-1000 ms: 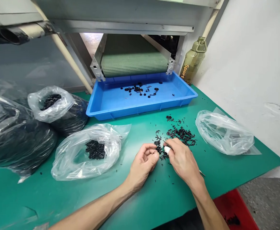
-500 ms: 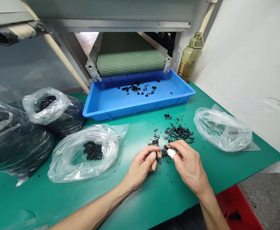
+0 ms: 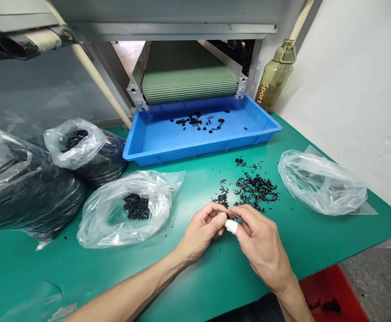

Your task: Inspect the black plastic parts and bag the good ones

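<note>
As a small dark part (image 3: pixel 229 216) sat pinched between the left hand's (image 3: pixel 202 228) thumb and forefinger, the right hand (image 3: pixel 262 241) met it, fingers drawn together, what they gripped too hidden to tell. Beyond lay scattered black parts (image 3: pixel 257 188), then a blue tray (image 3: pixel 158 143) beneath a green belt (image 3: pixel 188 71).

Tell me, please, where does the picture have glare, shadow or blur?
Head view: glare streaks on the large bag at left; soft sheen on the green table; dark shadow beside the belt's right side; fine detail at the fingers is unclear, so I cannot tell what they hold.
</note>
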The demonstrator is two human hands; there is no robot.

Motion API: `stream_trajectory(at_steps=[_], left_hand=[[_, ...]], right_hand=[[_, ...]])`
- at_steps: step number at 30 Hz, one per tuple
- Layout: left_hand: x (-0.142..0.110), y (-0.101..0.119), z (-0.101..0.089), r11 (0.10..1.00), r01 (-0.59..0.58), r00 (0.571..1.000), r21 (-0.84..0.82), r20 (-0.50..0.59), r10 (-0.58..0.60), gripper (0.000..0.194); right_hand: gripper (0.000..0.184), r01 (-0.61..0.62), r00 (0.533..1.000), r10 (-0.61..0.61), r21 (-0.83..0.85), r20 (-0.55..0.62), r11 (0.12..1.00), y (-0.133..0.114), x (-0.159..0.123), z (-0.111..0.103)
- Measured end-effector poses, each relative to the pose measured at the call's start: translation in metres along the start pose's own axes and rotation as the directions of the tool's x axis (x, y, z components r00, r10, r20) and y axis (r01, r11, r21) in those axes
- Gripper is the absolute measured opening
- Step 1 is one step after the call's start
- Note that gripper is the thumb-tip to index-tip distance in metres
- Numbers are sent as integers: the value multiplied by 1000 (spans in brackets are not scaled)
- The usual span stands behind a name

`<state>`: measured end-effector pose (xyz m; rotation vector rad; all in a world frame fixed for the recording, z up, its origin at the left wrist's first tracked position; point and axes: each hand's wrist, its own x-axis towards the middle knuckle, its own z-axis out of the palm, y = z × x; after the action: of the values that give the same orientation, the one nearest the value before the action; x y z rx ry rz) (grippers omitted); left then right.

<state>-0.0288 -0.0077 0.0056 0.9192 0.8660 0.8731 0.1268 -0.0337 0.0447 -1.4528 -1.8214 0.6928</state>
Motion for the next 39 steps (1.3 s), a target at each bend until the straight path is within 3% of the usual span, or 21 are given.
stream_trajectory(at_steps=[5,11,15,25,28,30,32,36,39], left_hand=[[3,-2,-2,993,1,1000,-120,-26,-5,36],[2,-1,0,988,-29,999,-151,-31,24,23],[2,-2,1,982,-47,998,-184,-47,39,20],[2,-5,-2,991,-71,996,-114,-55,65,18],[2,-4,-2,992,-73,996,-107,-54,67,19],[1,-2,0,995,-69,997,-71,-50,66,20],[0,-1,2,998,-62,997,-14,-55,61,22],[-1,1,5,997,-24,994,76,-102,32,26],[-1,0,5,999,-21,994,27,-103,23,29]], right_hand=[[41,28,1000,-29,-81,-7,996,7,-12,-3],[33,24,991,-59,-282,-117,959,5,-27,12],[30,60,990,-96,-312,-102,948,0,-26,17],[30,104,970,-189,-438,-155,893,-2,-21,25],[28,33,988,-84,-349,-132,937,0,-18,23],[25,-61,998,61,-197,-5,978,4,-14,17],[23,-172,979,180,-94,93,981,11,-9,10],[22,-252,966,257,-165,10,954,23,-1,-2],[24,-187,982,179,-295,-52,937,26,5,-4]])
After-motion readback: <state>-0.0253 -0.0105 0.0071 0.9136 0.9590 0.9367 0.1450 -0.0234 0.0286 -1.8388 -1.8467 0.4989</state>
